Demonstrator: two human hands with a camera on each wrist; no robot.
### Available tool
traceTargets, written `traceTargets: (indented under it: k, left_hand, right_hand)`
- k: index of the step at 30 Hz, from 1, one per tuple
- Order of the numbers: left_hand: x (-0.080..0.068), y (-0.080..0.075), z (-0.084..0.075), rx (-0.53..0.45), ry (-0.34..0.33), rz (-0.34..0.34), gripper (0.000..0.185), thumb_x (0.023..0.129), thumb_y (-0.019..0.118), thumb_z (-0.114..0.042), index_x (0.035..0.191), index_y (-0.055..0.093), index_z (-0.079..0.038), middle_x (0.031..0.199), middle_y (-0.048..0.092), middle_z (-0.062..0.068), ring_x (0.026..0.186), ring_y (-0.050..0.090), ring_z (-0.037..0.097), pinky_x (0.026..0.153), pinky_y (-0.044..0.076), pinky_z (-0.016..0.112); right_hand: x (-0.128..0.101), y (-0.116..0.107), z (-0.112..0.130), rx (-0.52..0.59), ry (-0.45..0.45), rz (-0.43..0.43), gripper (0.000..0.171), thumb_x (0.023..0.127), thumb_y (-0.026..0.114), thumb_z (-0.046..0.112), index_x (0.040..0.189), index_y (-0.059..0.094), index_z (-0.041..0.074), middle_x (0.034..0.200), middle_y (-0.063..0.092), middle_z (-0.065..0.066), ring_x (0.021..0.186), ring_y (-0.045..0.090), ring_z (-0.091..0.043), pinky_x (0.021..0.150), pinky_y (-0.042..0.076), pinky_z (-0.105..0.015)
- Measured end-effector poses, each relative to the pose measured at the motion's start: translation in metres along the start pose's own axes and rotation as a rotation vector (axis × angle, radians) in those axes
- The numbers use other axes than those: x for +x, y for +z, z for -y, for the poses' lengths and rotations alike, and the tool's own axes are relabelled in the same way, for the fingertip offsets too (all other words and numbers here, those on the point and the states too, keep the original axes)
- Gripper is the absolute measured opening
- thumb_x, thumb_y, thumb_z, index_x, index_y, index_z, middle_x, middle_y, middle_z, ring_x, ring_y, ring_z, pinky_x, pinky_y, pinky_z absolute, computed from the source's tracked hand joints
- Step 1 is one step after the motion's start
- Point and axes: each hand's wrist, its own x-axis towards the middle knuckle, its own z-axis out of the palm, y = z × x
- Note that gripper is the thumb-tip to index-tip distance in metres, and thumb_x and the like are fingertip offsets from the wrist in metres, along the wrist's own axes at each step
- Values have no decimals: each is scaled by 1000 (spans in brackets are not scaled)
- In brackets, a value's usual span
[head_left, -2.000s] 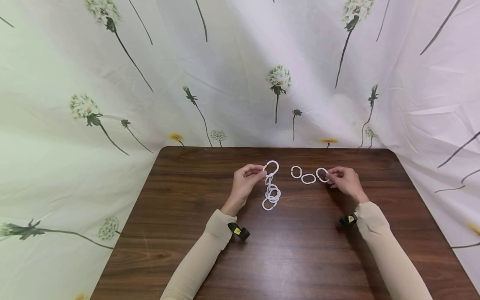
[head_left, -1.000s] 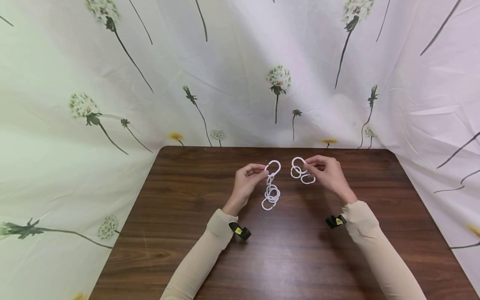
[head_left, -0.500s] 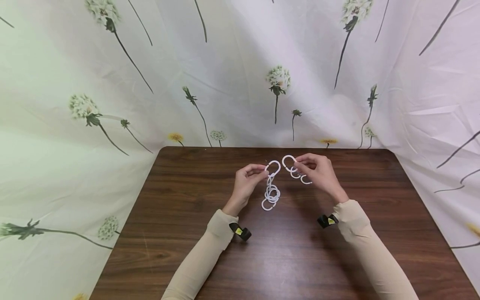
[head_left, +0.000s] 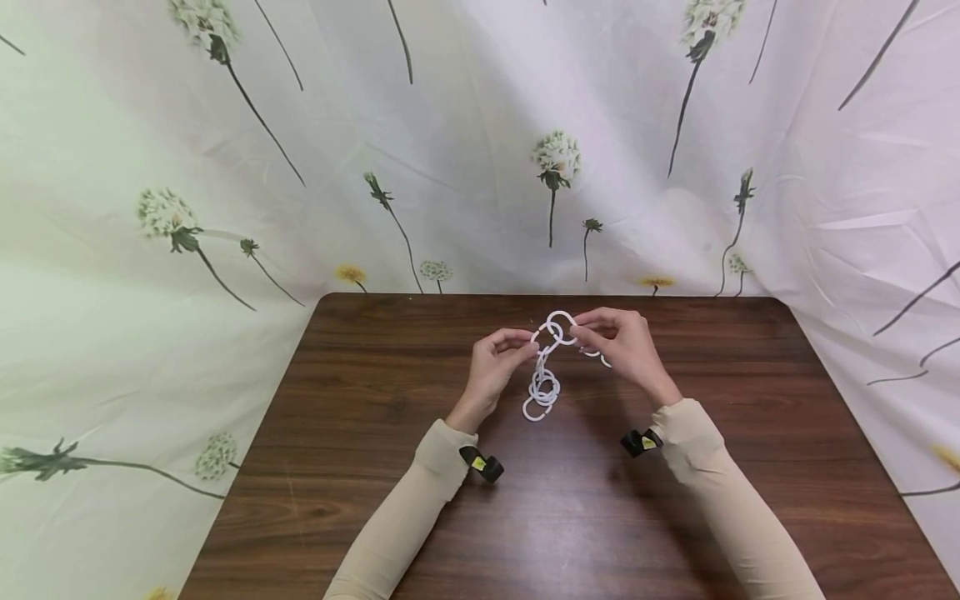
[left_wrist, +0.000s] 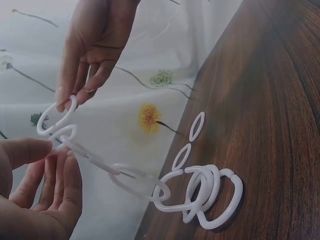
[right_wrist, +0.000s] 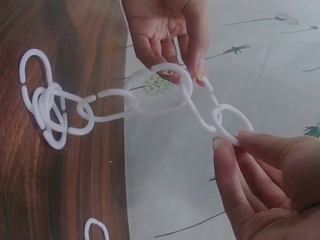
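Observation:
Both hands pinch white oval plastic links, each with a small gap in its ring. My left hand [head_left: 491, 371] holds the top link [right_wrist: 195, 111] of a chain [right_wrist: 112, 117] between thumb and fingertips. The rest of that chain hangs down, its lower links heaped on the table. My right hand [head_left: 626, 346] pinches a single link [right_wrist: 241, 112] at its edge. This link crosses the left hand's link and looks hooked through it in the right wrist view, though fingertips partly cover the spot. Two loose links lie beneath the right hand, one of them a thin oval [left_wrist: 194, 126] in the left wrist view.
The brown wooden table [head_left: 375, 400] reaches back to a white curtain [head_left: 465, 167] printed with dandelions. Black cameras are strapped at both wrists, the left camera [head_left: 489, 468] and the right camera [head_left: 633, 443].
From the table's right side, my right hand has brought its link leftwards, over the loose links, until it overlaps the left hand's link. My left hand has barely moved.

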Motion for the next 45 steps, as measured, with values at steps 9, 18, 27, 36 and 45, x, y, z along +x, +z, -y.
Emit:
traceTargets:
  k: [9,18,27,36,45]
  left_hand:
    - [0,4,0,4,-11,6,28,83,76,-2,106,67,10,84,72,3,75,70,16,88,59,54]
    - [0,4,1,13,-15,2,28,83,76,-2,106,67,10,84,72,4,81,71,30,84,62,43]
    - [-1,5,1,30,-24,5,27,84,76,-2,106,67,10,84,71,4,80,72,23,82,63,39]
    - [-2,7,-1,7,-20,16,26,84,75,-1,106,67,10,83,71,2,79,71,25,74,63,26]
    - [-1,3,0,-3,-15,-1,27,84,75,0,107,65,11,85,71,3,76,71,19,74,63,28]
  right_hand:
    - [3,7,2,22,-1,-5,19,87,75,14,102,73,3,91,75,-21,80,74,-39,63,64,-35]
    - [3,10,11,17,14,8,20,87,73,5,103,71,-6,95,74,-25,80,73,-40,62,63,-29]
    - [1,14,16,-6,-17,-8,18,86,74,7,100,73,-5,91,74,-24,73,75,-25,59,63,-27]
    - [4,18,3,-23,11,-26,21,86,76,12,101,74,-2,94,76,-19,74,75,-24,59,62,-26]
    - [-6,16,35,-34,-1,-33,17,87,72,1,101,71,-7,95,73,-27,74,75,-33,59,62,-25]
